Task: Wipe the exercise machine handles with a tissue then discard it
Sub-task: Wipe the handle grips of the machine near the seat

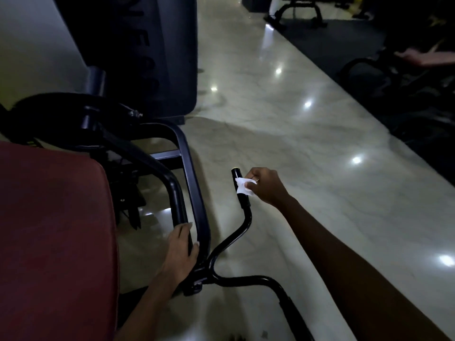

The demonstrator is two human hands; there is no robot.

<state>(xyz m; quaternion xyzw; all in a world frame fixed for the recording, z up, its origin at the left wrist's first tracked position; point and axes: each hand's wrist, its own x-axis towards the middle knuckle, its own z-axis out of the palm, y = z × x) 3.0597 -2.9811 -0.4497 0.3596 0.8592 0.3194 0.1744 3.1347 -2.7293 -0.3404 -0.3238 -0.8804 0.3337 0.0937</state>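
A black exercise machine has a forked handlebar. Its far handle point(238, 177) points up and away near the middle of the view. My right hand point(264, 187) pinches a white tissue point(242, 185) and presses it against that handle's grip. The near handle point(286, 300) curves down toward the bottom edge. My left hand point(181, 249) grips a black frame tube point(179, 200) just left of the fork joint point(205, 269).
A dark red padded seat point(54, 230) fills the lower left. A tall black machine housing point(138, 52) stands behind the frame. Glossy pale marble floor point(307, 143) stretches right. Dark mats with other gym equipment point(398, 77) lie at the upper right.
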